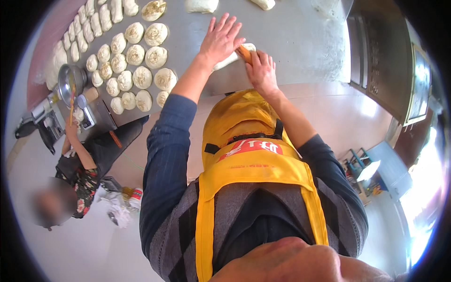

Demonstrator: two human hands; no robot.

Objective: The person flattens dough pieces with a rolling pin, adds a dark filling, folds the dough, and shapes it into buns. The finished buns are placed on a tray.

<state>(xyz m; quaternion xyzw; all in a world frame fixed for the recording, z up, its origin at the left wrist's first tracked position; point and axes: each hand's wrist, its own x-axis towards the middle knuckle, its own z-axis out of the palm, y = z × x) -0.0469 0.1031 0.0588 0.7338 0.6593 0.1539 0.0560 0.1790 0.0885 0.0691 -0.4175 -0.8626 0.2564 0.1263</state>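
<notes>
My right hand (262, 70) is wrapped around one end of a short wooden rolling pin (244, 53). The pin lies across an elongated piece of white dough (226, 62) close to the steel table's front edge. My left hand (222, 39) is palm down with its fingers spread, just left of the pin; its thumb is by the pin's far end, and I cannot tell whether they touch. Part of the dough is hidden beneath the left hand and wrist. Farther back are a flat dough slab (201, 5) and another dough piece (263, 4).
Several rows of round, brown-flecked dough pieces (142, 77) cover the table's left part, with dough rolls (96, 24) behind. At the far left a co-worker's hand (71, 128) holds a stick over a metal bowl (72, 83). A steel appliance (384, 67) stands right.
</notes>
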